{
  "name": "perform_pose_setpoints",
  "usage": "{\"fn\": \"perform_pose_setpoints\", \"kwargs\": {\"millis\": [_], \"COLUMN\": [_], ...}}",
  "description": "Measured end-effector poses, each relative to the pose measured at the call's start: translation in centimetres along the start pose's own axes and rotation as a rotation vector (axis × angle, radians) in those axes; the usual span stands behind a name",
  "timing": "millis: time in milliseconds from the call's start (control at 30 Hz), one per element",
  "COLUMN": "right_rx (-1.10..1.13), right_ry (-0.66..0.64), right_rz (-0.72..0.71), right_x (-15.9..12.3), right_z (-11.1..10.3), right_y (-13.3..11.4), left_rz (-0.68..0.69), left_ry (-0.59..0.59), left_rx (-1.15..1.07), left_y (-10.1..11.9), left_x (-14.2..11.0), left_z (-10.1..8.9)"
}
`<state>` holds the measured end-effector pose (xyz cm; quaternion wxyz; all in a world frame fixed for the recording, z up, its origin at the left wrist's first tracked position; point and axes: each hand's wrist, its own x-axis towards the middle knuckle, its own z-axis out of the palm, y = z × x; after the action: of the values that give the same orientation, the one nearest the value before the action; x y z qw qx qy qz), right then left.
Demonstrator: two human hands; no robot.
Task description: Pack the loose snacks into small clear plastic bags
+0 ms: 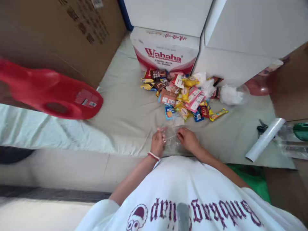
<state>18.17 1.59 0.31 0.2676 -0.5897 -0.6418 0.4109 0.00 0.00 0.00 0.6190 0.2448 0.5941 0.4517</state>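
Remotely, I see the left hand (158,141) and right hand (189,138) each pinching a clear plastic bag (171,138), probably to spread its limp film, just this side of the snack pile (184,93).

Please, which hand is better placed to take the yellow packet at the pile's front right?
Probably the right hand: it is nearer to the yellow packet, while the left hand is farther across. Both seem to hold the clear plastic, so the right would need to release it first.
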Motion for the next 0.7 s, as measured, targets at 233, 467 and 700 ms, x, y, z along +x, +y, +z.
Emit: {"fn": "perform_pose_setpoints", "kwargs": {"millis": [233,467,700], "right_rx": [0.671,0.523,-0.239], "right_ry": [0.033,0.150,0.121], "right_rz": [0.388,0.494,-0.069], "right_x": [-2.0,-5.9,-4.5], "right_z": [-3.6,-6.7,-6.3], "right_y": [1.6,3.6,0.3], "left_rz": [-0.010,0.138,0.515], "left_ry": [0.045,0.090,0.165], "left_rx": [0.044,0.557,1.244], "left_y": [-0.4,0.7,2.5], "left_x": [-0.2,-0.6,-2.1], "left_z": [-1.2,-3.1,-1.4]}}
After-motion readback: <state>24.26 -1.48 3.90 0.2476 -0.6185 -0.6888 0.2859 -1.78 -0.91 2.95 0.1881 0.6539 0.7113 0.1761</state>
